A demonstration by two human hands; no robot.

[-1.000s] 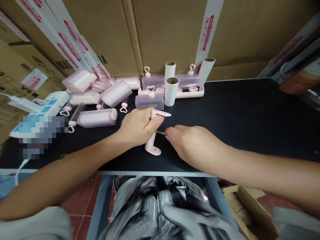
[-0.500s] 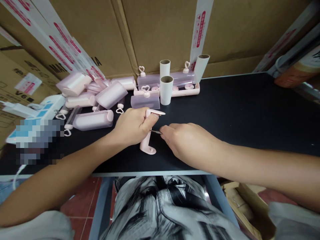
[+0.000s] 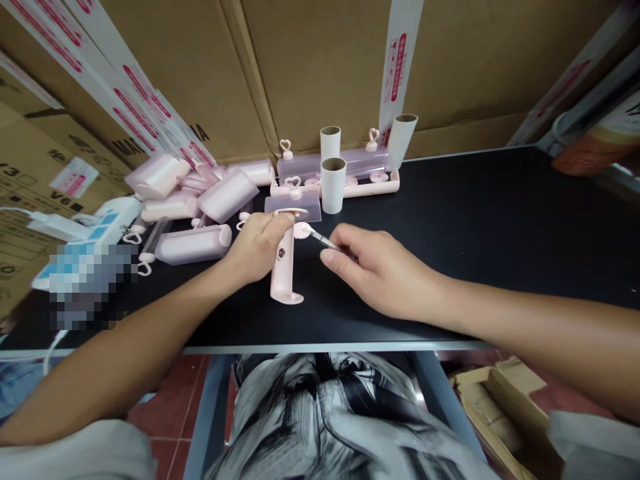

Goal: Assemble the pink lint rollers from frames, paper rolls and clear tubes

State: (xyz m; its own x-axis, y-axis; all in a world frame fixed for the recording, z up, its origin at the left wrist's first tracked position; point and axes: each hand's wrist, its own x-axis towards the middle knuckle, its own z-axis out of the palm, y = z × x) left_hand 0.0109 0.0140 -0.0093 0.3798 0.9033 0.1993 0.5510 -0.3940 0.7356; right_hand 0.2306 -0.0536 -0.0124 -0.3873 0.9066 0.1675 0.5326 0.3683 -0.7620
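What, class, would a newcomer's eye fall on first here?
First, the pale pink holder in the left grip, near the centre. Just right of it, the right grip holds a slim tool with a round pink piece at its tip. Behind, three white tubes stand before tall cardboard.

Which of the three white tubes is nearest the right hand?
The front tube, just beyond the right hand; the other two stand farther back, nearer the cardboard.

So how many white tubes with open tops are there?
3: a front tube, a back tube behind it, and a third tube to their right. More might be hidden.
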